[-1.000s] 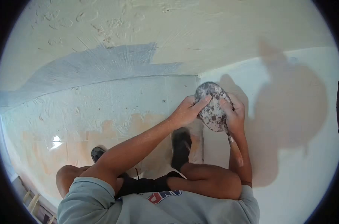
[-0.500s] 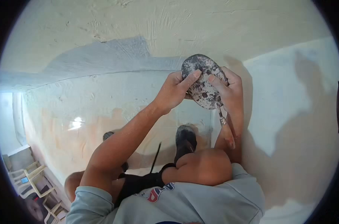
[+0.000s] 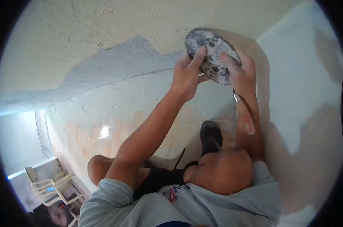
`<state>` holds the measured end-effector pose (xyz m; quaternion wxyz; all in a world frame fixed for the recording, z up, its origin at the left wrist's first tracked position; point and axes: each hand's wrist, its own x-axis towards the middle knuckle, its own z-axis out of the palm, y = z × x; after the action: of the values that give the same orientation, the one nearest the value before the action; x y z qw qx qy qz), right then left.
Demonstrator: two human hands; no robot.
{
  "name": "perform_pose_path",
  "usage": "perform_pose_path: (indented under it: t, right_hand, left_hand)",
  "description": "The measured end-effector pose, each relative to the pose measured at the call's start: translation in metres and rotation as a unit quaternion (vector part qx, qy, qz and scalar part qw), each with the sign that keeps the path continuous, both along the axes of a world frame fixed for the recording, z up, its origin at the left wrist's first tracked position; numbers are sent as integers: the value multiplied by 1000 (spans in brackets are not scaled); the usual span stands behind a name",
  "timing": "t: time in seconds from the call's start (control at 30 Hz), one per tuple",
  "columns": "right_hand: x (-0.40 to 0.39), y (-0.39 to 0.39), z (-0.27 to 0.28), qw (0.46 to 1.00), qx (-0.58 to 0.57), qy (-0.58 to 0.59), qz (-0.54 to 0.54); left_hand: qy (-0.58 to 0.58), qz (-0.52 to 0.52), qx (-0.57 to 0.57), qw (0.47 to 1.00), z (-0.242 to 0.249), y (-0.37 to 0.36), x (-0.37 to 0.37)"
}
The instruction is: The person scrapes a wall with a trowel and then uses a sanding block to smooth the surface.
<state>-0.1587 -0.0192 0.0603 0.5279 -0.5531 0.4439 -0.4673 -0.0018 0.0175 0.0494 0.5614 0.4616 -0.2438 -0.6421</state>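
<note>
A thin oval plate (image 3: pixel 213 56), mottled black and white with what looks like dried plaster, is held up in front of me near the wall. My left hand (image 3: pixel 189 72) grips its left side, thumb on the face and fingers behind. On the right edge, my right hand (image 3: pixel 242 73) clasps it the same way, its thumb lying across the speckled face. Below my right hand hangs a tool's wooden handle (image 3: pixel 245 119) with a metal collar, along my right forearm; its head is hidden. What lies behind the plate cannot be seen.
Rough cream plaster with a smooth grey patch (image 3: pixel 114 60) covers the wall ahead. A pale side wall (image 3: pixel 303 83) meets it at the right. My dark shoe (image 3: pixel 210 134) rests on the stained floor (image 3: pixel 141 130). Plastic chairs (image 3: pixel 52 187) stand at lower left.
Both hands have carried the oval plate up and slightly right in view, and it now tilts more. The wooden-handled tool has moved along with it. My view has shifted too.
</note>
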Motion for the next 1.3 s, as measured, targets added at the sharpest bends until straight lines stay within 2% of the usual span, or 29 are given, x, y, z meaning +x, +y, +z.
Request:
perform_pose_path:
  t: [0.07,0.1,0.17,0.27,0.33,0.53,0.6,0.83,0.93,1.0,1.07,1.17,1.27,1.3]
  right_hand:
    - [8,0,2,993,-109,47,-2]
    - [6,-1,-1,991,-126,44,6]
    - [4,-4,-2,991,-126,43,-8]
    - [-5,-5,3,993,-110,36,-19]
    - [0,-7,15,980,-167,109,0]
    - [9,-4,20,976,-177,129,13]
    - [0,-4,14,989,-137,62,-6]
    - [12,-8,13,971,-194,142,-3]
    - [-5,-5,19,985,-151,85,7]
    - [7,-9,20,990,-131,56,12]
    - [21,-14,20,976,-185,114,21]
    - [10,-12,18,963,-204,176,26]
    - [-8,-8,14,991,-116,67,19]
    - [-2,-11,17,991,-118,67,20]
  left_hand:
    - [2,-13,-10,1000,-1,3,2]
    - [1,-20,-13,1000,2,3,2]
    - [-42,-51,-12,998,5,-4,5]
    - [-26,-45,-21,998,-1,-5,-9]
    - [-2,-14,-21,1000,-6,-5,-8]
    - [1,-10,-32,999,-7,-4,-4]
    - [-8,-17,-30,999,-9,-7,-4]
    - [34,-20,-37,999,-22,-8,5]
    - [24,-15,-37,999,-17,-8,-15]
    - [35,1,-55,998,-11,-9,-1]
    - [52,-4,-59,997,-13,-8,10]
    - [31,-29,-45,998,-25,-8,8]
    - [32,-28,-25,999,-21,-8,-17]
    - [40,-13,-20,999,-19,-8,-17]
